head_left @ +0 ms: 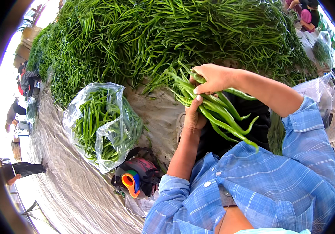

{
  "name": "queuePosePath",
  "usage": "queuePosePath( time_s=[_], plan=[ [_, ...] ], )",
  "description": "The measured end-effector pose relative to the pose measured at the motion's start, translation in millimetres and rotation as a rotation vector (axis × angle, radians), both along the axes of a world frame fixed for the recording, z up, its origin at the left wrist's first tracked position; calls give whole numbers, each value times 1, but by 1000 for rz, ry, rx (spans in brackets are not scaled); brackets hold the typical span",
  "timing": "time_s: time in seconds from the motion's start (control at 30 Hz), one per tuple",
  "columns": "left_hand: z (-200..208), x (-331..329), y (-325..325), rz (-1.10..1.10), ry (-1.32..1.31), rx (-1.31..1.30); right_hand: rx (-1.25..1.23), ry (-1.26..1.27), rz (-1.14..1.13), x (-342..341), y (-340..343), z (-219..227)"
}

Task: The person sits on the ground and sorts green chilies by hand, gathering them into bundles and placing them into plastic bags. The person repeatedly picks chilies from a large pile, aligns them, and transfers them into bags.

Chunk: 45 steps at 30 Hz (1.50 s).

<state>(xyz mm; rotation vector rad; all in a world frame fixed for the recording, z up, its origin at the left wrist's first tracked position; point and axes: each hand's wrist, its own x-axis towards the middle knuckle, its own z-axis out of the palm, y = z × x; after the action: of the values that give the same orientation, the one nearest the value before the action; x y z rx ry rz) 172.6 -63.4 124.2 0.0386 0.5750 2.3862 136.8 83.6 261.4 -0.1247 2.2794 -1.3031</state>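
Observation:
A bunch of long green chili peppers (223,109) lies across both my hands, over my lap. My left hand (194,115) is closed around the bunch from below, thumb on top. My right hand (213,78) grips the stem end from above, its fingers curled over the peppers and partly hidden. Just beyond my hands rises a large heap of the same green chili peppers (167,43). To the left of my left arm stands a clear plastic bag (115,136), its top open, partly filled with chili peppers.
A dark and pink backpack (146,171) with an orange and blue roll-shaped thing (131,182) sits below the bag. A wrinkled tarp (74,187) covers the ground. Several people are around the edges, among them a person in dark trousers (29,168) at the left.

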Motion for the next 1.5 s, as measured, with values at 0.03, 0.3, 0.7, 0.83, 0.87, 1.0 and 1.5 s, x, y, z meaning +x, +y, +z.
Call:
queuePosePath(
  time_s=[0.03, 0.3, 0.7, 0.83, 0.87, 1.0, 1.5],
  plan=[
    [1, -1, 0, -10, -4, -20, 67, 111, 91, -3, 9, -2],
    [16, -6, 0, -48, 112, 69, -44, -235, 94, 7, 5, -4],
    [-3, -2, -9, -34, -33, -11, -292, -176, -258, -19, -15, -54],
    [-4, -5, -3, 5, -81, -134, -285, -320, -296, -20, -23, -48],
    [-3, -5, -5, 24, -81, -131, -361, -390, -253, -23, -24, -50],
    [-3, -9, -8, -38, -75, 5, -189, -458, -218, -15, -12, -29],
    [7, -26, 4, -52, -185, 24, 270, 149, -181, -6, -13, -72]
  ],
)
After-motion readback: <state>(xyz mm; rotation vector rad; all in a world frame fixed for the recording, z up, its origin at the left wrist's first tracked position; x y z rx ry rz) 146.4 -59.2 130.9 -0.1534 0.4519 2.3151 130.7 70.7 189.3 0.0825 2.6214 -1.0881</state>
